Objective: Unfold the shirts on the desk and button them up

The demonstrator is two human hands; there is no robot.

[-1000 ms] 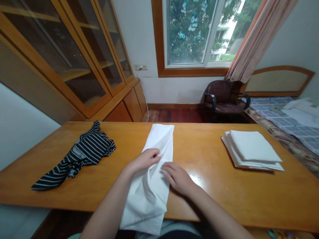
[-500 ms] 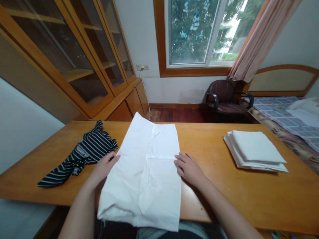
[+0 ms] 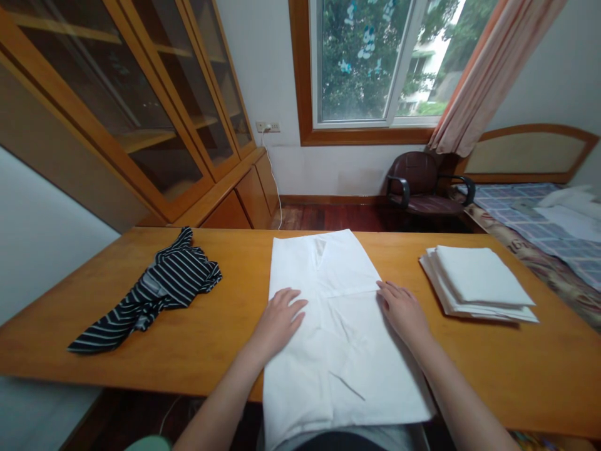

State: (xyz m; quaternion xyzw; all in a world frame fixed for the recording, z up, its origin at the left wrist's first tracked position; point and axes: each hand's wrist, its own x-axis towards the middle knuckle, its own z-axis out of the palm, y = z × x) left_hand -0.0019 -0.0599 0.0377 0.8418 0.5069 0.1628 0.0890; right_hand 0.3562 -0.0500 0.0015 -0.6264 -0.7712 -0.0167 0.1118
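Because it creases and drapes so readily, the white cloth [image 3: 347, 351] looks soft, light and limp, hard to damage but apt to slide or wrinkle on the smooth counter [image 3: 474, 376]. It lies beneath and between the fingers, its near end reaching over the front edge. The left hand [image 3: 280, 321] rests on it, fingers open and spread; the right hand's [image 3: 404, 311] fingers touch the opposite side edge, though whether they pinch it I cannot tell. Those side edges, level with the fingers, seem the surest holds. Well left of the left fingers lies a crumpled striped cloth [image 3: 173, 279]; right of the right fingers, a stack of folded white cloths [image 3: 483, 275].
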